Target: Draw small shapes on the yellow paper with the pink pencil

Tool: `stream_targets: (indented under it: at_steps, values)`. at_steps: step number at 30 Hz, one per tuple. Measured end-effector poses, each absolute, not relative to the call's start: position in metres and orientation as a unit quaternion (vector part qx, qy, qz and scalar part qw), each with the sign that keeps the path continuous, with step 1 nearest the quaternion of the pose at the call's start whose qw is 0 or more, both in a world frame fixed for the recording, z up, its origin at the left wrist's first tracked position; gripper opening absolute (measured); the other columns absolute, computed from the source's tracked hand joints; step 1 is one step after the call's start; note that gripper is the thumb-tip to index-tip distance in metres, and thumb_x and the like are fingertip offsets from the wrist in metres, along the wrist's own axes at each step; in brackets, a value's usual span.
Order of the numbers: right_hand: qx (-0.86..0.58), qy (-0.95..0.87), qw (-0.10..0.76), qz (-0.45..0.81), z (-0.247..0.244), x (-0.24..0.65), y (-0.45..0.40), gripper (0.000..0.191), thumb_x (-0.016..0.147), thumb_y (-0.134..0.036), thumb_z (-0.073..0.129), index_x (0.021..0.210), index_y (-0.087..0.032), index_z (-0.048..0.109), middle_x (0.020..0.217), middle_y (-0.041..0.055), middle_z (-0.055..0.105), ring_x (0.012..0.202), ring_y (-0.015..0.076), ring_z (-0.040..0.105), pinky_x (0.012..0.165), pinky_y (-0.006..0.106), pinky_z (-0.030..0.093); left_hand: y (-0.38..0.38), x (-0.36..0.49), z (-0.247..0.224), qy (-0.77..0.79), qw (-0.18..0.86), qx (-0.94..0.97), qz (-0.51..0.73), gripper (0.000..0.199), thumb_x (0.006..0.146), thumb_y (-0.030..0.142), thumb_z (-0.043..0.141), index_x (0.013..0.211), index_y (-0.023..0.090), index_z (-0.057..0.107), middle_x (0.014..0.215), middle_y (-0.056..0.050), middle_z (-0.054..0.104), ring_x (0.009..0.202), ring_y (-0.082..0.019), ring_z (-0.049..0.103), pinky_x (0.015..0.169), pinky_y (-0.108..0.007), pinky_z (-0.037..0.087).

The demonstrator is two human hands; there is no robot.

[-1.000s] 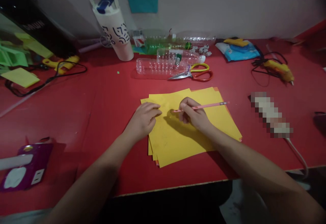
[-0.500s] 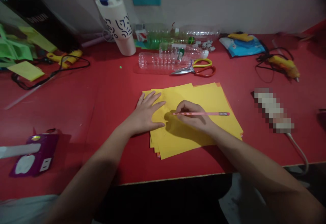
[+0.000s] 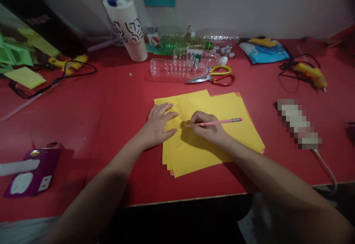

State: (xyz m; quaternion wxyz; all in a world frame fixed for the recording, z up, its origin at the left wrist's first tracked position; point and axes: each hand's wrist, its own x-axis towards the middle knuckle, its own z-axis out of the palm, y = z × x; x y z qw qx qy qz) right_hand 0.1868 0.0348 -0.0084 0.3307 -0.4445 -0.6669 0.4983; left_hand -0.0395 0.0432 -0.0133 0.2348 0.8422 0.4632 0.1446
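Yellow sheets [image 3: 202, 155] lie in a loose stack on the red surface [image 3: 116, 96], near its front edge. Leftmost, behind them, stands a white tumbler [image 3: 124, 29]. On the stack's left side rests the left hand [image 3: 160, 126], fingers spread, gripping nothing. Next, the right hand [image 3: 208, 131] pinches a pink pencil [image 3: 227, 121], tip at the paper. Farther right lies a yellow glue gun [image 3: 308, 73].
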Motion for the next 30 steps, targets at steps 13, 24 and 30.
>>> stream_targets:
  at_steps: [13,24,30]
  values:
    - [-0.438,-0.678,0.321,0.496,-0.0080,0.1884,0.0336,0.009,0.076,-0.022,0.057,0.070,-0.021,0.051,0.059,-0.0053,0.051,0.051,0.0082,0.038,0.049,0.025,0.027,0.0454,-0.0440,-0.0229,0.454,0.260,0.824,0.218,0.037,0.092,0.008,0.048,0.095,0.028,0.078,0.145,-0.004,0.051,0.138,-0.027,0.040,0.114,-0.055,0.036]
    - [-0.436,-0.683,0.320,0.492,-0.0056,0.1888,0.0330,0.009,0.076,-0.020,0.056,0.069,-0.022,0.050,0.058,-0.0058,0.050,0.052,0.0081,0.038,0.050,0.025,0.027,0.0463,-0.0427,-0.0217,0.454,0.239,0.829,0.224,0.033,0.090,0.008,0.051,0.092,0.026,0.079,0.138,-0.006,0.058,0.134,-0.029,0.046,0.112,-0.057,0.038]
    - [-0.423,-0.684,0.315,0.505,-0.0080,0.1897,0.0329,0.010,0.077,-0.018,0.057,0.070,-0.021,0.051,0.059,-0.0057,0.051,0.052,0.0080,0.038,0.050,0.026,0.026,0.0454,-0.0423,-0.0224,0.459,0.247,0.824,0.222,0.031,0.091,0.010,0.052,0.092,0.026,0.078,0.139,-0.006,0.057,0.134,-0.028,0.046,0.112,-0.056,0.038]
